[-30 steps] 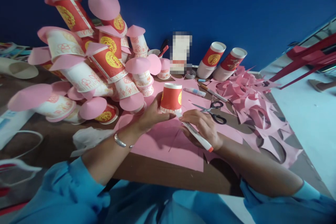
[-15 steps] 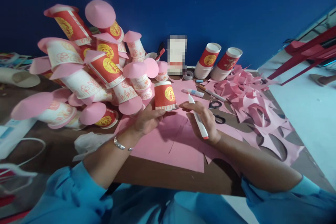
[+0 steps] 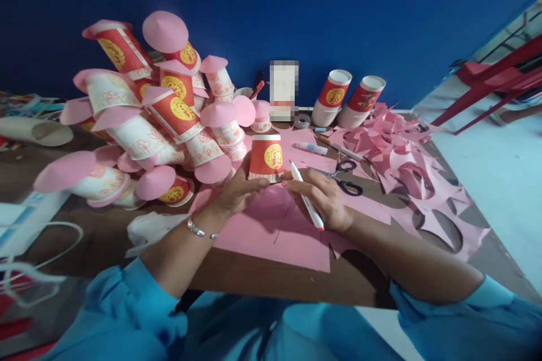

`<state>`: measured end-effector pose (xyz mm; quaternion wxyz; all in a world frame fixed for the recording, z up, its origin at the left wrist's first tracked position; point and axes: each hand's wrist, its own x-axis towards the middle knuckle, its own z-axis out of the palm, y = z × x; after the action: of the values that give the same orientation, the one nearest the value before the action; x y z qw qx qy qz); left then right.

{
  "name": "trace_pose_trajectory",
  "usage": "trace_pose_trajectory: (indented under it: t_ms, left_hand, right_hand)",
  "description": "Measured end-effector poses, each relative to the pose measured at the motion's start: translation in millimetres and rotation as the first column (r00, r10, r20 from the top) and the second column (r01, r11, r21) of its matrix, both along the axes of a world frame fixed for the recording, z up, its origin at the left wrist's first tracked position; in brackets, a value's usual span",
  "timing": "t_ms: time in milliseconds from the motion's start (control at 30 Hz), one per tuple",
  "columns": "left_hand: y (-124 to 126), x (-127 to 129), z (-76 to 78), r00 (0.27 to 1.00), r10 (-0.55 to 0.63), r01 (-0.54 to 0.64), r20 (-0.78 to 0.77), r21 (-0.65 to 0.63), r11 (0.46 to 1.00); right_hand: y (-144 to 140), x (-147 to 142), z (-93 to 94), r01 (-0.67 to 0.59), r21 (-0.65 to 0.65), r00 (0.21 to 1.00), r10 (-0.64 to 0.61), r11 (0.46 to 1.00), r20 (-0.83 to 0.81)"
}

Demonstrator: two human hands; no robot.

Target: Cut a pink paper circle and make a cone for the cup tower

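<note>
A red paper cup (image 3: 266,157) with a yellow emblem stands upside down on a pink paper sheet (image 3: 271,231) on the brown table. My left hand (image 3: 237,189) grips the cup at its lower rim from the left. My right hand (image 3: 322,197) holds a white marker (image 3: 305,202) with a red end; its tip points up toward the cup's right side, and my fingertips touch the rim.
A pile of cups with pink cone lids (image 3: 152,118) fills the left. Black scissors (image 3: 345,177), a glue stick (image 3: 311,148) and two cup stacks (image 3: 349,98) lie behind. Pink offcuts (image 3: 406,163) cover the right. A white cloth (image 3: 148,225) lies near my left wrist.
The cup has been turned and shifted slightly left, so its yellow emblem now faces me. The marker swung from lying low to pointing up at the cup's rim.
</note>
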<state>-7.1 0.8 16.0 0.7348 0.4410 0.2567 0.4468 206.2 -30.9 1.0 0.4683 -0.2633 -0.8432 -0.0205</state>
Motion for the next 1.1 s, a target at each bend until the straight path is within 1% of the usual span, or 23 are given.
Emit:
trace_pose_trajectory:
  t_ms: [133,233,367,567,700,800,967,1100]
  left_hand:
    - [3.6,-0.3,-5.0,1.0,0.002,-0.002,0.004,0.031,1.0]
    - [4.7,-0.2,-7.2,1.0,-0.018,0.018,-0.007,0.019,1.0]
    - [3.6,0.6,-4.7,1.0,-0.014,0.014,-0.017,-0.009,1.0]
    - [1.9,0.1,1.2,1.0,-0.016,0.017,0.01,-0.057,0.998]
    - [1.6,-2.2,0.1,0.999,-0.027,0.03,0.046,-0.068,0.997]
    - [1.6,-3.6,-2.8,0.999,-0.03,0.033,0.044,-0.078,0.996]
    - [0.2,-3.4,-2.7,0.999,-0.025,0.027,0.024,-0.078,0.997]
    - [-1.1,-3.6,-0.8,0.999,-0.024,0.026,0.027,-0.072,0.997]
  right_hand:
    - [1.0,-0.2,1.5,-0.008,-0.016,1.0,0.008,1.0,-0.001]
    - [1.5,-0.6,1.1,-0.008,-0.034,1.0,0.008,0.999,-0.014]
    - [2.3,-1.0,0.5,-0.015,-0.043,1.0,0.014,0.999,-0.004]
    - [4.3,-1.4,3.6,-0.029,-0.03,0.999,0.029,0.999,-0.024]
    - [3.5,-1.6,5.2,-0.018,-0.035,0.999,0.017,0.999,-0.026]
    - [2.8,-1.7,4.8,-0.021,-0.038,0.999,0.019,0.999,-0.029]
    - [1.8,-0.3,4.0,-0.017,-0.015,1.0,0.017,1.0,-0.015]
    - [-1.5,0.2,7.2,0.005,0.05,0.999,-0.007,0.999,0.04]
